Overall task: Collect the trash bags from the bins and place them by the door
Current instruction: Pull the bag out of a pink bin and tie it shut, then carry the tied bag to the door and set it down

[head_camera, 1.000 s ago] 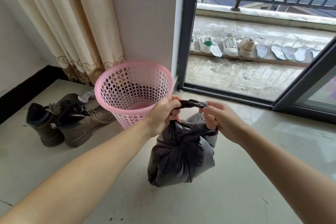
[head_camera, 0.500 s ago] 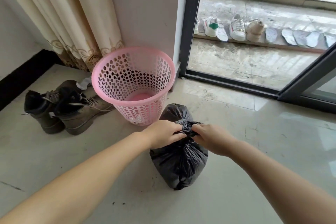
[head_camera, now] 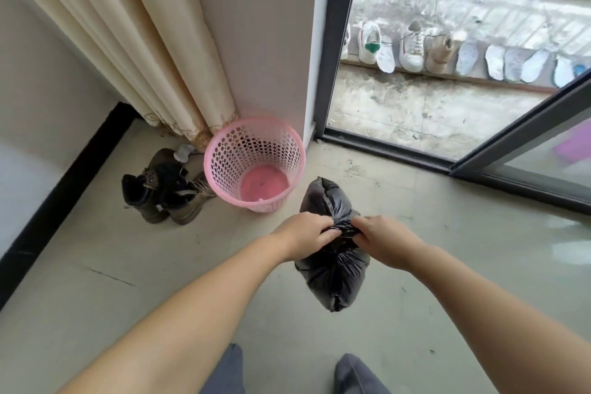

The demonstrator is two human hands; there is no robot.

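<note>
A full black trash bag (head_camera: 332, 275) sits on the tiled floor in front of me, its neck gathered at the top. My left hand (head_camera: 307, 233) and my right hand (head_camera: 380, 238) both pinch the twisted neck of the bag, close together, one on each side. Behind the bag stands a pink perforated bin (head_camera: 254, 163) with nothing inside it, against the wall. The open sliding door (head_camera: 393, 147) to the balcony is just to the right of the bin.
A pair of brown boots (head_camera: 166, 189) lies left of the bin, below a cream curtain (head_camera: 134, 41). Several shoes and insoles (head_camera: 415, 48) line a ledge on the balcony. The door's glass panel (head_camera: 543, 150) stands at the right. My feet (head_camera: 355, 374) show at the bottom.
The bag came down from hanging by its handles to resting on the floor. My hands closed in on its neck. The view rose and pulled back.
</note>
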